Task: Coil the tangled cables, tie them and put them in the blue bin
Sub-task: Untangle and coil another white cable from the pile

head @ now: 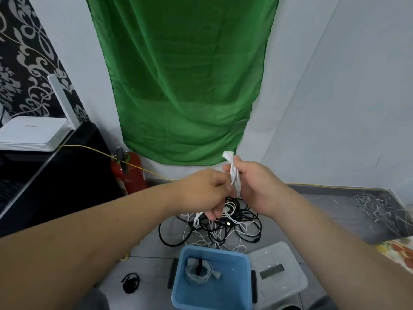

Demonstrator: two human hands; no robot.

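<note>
— Where's the white cable (234, 175)?
— My right hand (254, 186) grips its loops and my left hand (206, 191) pinches its tail, above the tangle (241, 222) on the floor (324, 209). One tied coil (199, 272) lies in the blue bin (212, 249).

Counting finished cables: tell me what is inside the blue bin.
Inside the blue bin lies one coiled white cable, bound by a black tie. Nothing else shows on its floor; anything beneath the coil is covered.
</note>
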